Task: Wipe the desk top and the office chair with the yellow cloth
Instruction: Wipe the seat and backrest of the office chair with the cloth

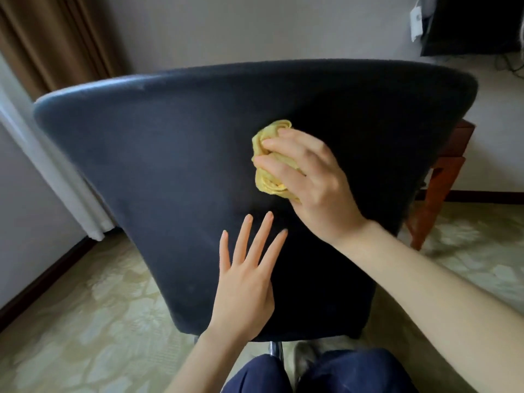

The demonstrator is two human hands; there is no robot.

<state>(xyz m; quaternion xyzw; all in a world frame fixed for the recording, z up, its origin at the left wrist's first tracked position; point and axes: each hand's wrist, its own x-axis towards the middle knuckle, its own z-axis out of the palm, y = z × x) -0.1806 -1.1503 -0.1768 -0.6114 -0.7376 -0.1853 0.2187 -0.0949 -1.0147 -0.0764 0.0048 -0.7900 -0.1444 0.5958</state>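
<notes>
Your right hand [314, 180] has its fingers curled round the bunched yellow cloth [269, 160], pressing it against the back of the dark office chair [141, 165], upper middle. Your left hand [243, 279] looks to rest flat lower down, fingers spread, bracing the shell. Watch it: the chair sits on a single metal post [276, 348], so a hard sideways stroke could, I'd judge, swing it away if that brace lifts. And a wad that tight touches only a small patch, so the outer edges could easily get missed.

The right hand [317, 182] covers much of the yellow cloth [272, 133]; the office chair [170, 165] hides its own seat.
</notes>
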